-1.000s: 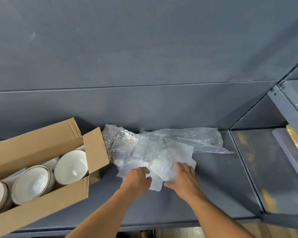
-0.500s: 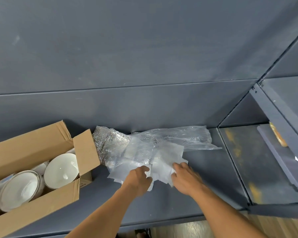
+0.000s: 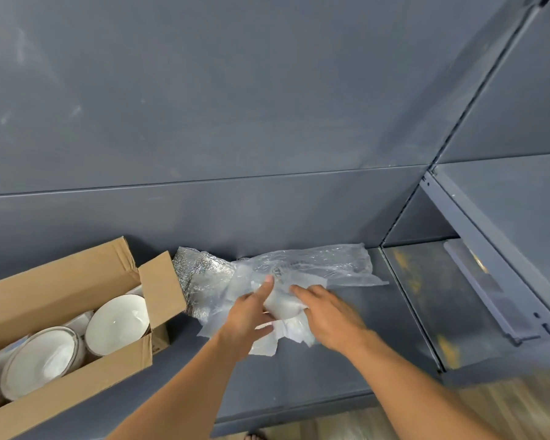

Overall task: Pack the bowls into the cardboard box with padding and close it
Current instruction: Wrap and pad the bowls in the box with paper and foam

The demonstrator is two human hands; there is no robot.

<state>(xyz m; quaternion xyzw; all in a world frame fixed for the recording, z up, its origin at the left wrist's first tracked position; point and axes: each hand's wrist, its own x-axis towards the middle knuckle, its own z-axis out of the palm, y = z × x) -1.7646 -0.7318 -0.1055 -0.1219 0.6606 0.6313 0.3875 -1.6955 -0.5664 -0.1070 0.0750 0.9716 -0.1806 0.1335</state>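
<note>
Here the padding (image 3: 286, 308), a loose heap of white foam sheets under a clear plastic bag (image 3: 315, 265), lies on the dark grey shelf (image 3: 346, 369) near its back edge, just right of the cardboard box (image 3: 61, 281). The left hand (image 3: 250, 315) is closed round a bunched wad of the foam, thumb up and over it; the right hand (image 3: 327, 312) lies half spread on the sheets beside it, fingers touching the same wad, though motion blur hides whether they pinch.

By the look of it, this stuff is very light, soft and limp, and slippery where the plastic covers it, so a full-handed gather of several sheets should serve better than a fingertip pinch; loose sheets could slide off on the way. A silvery bubble wrap piece (image 3: 197, 274) lies under the heap's left end, against the box's open end flap (image 3: 162, 287).

The heap's long axis runs left to right along the shelf's back edge. The box runs from that flap down toward the front left corner, open on top, with white bowls (image 3: 118, 322) set on edge in a row along it. They are likely fragile, so padding belongs between and over them.
</note>
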